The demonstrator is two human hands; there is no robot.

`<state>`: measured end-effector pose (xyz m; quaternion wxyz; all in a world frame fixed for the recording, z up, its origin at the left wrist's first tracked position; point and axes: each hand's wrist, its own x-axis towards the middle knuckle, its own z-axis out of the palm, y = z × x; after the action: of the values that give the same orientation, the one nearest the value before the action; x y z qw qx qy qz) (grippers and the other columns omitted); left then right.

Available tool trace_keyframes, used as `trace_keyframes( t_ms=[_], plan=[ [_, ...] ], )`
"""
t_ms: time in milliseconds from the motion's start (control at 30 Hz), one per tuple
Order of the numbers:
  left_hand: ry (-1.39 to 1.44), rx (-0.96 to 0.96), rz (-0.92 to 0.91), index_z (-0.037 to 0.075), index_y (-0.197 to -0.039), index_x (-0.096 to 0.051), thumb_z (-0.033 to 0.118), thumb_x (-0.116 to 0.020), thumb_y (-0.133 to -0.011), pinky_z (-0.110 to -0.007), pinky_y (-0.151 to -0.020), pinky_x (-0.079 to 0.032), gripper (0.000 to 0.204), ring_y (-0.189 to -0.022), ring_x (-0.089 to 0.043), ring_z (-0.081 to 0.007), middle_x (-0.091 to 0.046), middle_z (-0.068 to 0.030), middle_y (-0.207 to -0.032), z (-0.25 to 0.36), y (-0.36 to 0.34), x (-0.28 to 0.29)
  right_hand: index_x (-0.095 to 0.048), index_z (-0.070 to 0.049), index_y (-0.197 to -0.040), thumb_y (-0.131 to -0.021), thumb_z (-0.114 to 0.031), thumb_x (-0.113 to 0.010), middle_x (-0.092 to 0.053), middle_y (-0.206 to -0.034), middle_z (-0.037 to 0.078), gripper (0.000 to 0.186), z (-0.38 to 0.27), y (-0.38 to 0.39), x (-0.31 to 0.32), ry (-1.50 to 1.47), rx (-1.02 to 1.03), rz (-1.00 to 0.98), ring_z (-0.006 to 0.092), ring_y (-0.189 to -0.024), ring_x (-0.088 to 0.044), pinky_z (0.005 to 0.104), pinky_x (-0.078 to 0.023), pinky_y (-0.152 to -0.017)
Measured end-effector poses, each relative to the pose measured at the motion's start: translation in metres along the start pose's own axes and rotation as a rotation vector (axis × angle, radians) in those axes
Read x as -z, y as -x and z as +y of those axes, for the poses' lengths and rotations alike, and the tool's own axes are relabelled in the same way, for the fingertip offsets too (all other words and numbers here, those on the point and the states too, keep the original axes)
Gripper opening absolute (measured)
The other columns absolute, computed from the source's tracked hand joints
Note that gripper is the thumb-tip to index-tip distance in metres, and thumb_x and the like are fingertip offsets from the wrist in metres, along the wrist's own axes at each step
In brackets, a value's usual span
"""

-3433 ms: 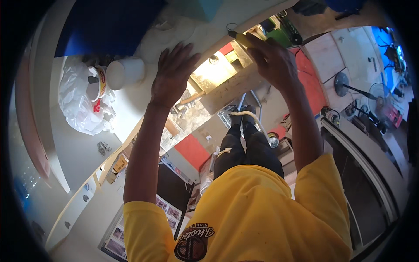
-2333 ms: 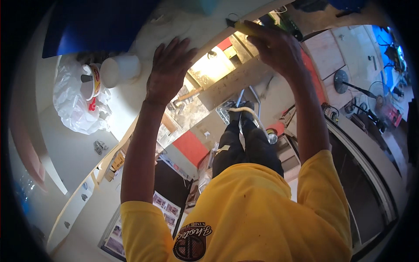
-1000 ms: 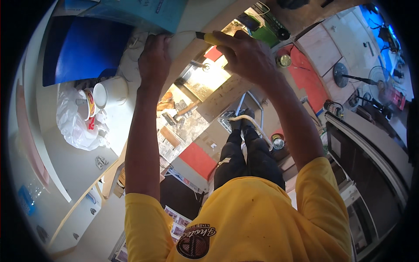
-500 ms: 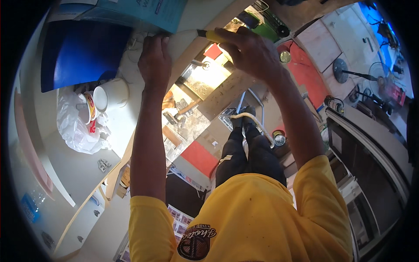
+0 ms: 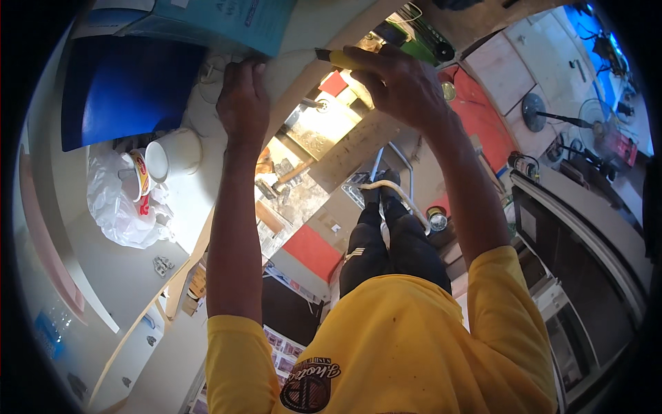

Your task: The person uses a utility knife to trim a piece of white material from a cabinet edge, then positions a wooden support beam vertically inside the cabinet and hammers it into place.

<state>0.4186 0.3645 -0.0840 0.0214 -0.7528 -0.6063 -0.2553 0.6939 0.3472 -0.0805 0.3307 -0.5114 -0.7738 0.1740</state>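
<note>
My right hand [image 5: 400,86] is closed around a yellow utility knife [image 5: 339,59], whose dark tip points left over the edge of a pale board [image 5: 293,86]. To its left my left hand [image 5: 243,100] is a closed fist at the board, fingers curled; whatever it holds is hidden. A thin pale line [image 5: 289,54] curves between the left thumb and the knife's tip; I cannot tell if it is a strip or an edge. Just beyond the left hand stands a teal box [image 5: 214,24].
A blue panel [image 5: 127,90], a white tub [image 5: 176,153] and a white plastic bag [image 5: 121,207] lie on the left. Below the board's edge is a brightly lit, cluttered worktop [image 5: 321,131]. A standing fan [image 5: 534,112] is at the right, a glass-fronted cabinet [image 5: 562,241] nearer.
The knife and my right hand have shifted very slightly right. The left hand stays almost in place, and the whole view has tilted a little.
</note>
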Motion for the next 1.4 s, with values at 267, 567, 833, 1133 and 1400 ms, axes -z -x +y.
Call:
trace_keyframes(
  t_ms=[267,567,833,1133,1400],
  plan=[
    [-0.051,-0.047,0.045,0.009,-0.103,-0.066,0.015,-0.062,-0.098,-0.041,-0.072,-0.053,0.009,-0.087,-0.066,-0.0313,-0.064,-0.0108,-0.094,-0.004,0.002,-0.001,-0.069,-0.026,-0.127,-0.092,-0.028,-0.069,-0.069,-0.090,0.013,0.035,-0.007,-0.002,0.007,0.019,-0.077,-0.112,0.0330,-0.078,-0.070,0.0436,-0.056,-0.069],
    [0.029,-0.074,0.064,0.008,-0.105,-0.067,0.016,-0.060,-0.099,-0.041,-0.075,-0.053,0.012,-0.089,-0.066,-0.0316,-0.065,-0.0110,-0.096,-0.005,-0.004,0.000,-0.071,-0.027,-0.124,-0.092,-0.029,-0.069,-0.070,-0.090,0.012,0.032,0.014,-0.014,-0.001,-0.007,-0.006,-0.078,0.0329,-0.079,-0.070,0.0439,-0.056,-0.069],
    [0.004,-0.034,0.020,0.008,-0.105,-0.067,0.016,-0.058,-0.100,-0.041,-0.075,-0.053,0.013,-0.089,-0.066,-0.0318,-0.065,-0.0109,-0.096,-0.004,0.001,0.000,-0.071,-0.027,-0.125,-0.093,-0.031,-0.068,-0.070,-0.090,0.011,0.032,0.016,-0.006,0.007,-0.017,-0.043,-0.082,0.0321,-0.080,-0.070,0.0438,-0.056,-0.071],
    [0.010,-0.003,0.015,0.008,-0.106,-0.067,0.017,-0.059,-0.100,-0.041,-0.076,-0.052,0.013,-0.091,-0.065,-0.0317,-0.064,-0.0109,-0.098,-0.004,0.000,0.006,-0.070,-0.027,-0.127,-0.092,-0.025,-0.069,-0.070,-0.091,0.011,0.035,0.007,-0.003,0.010,-0.024,-0.115,-0.090,0.0313,-0.080,-0.070,0.0438,-0.055,-0.069],
    [0.016,0.017,-0.007,0.004,-0.109,-0.068,0.017,-0.057,-0.101,-0.043,-0.082,-0.052,0.019,-0.095,-0.066,-0.0363,-0.067,-0.0167,-0.101,0.001,-0.002,0.002,-0.070,-0.027,-0.126,-0.092,-0.025,-0.069,-0.070,-0.091,0.011,0.034,0.029,-0.018,0.007,0.001,0.036,-0.048,0.0315,-0.077,-0.070,0.0433,-0.056,-0.067]
  ],
)
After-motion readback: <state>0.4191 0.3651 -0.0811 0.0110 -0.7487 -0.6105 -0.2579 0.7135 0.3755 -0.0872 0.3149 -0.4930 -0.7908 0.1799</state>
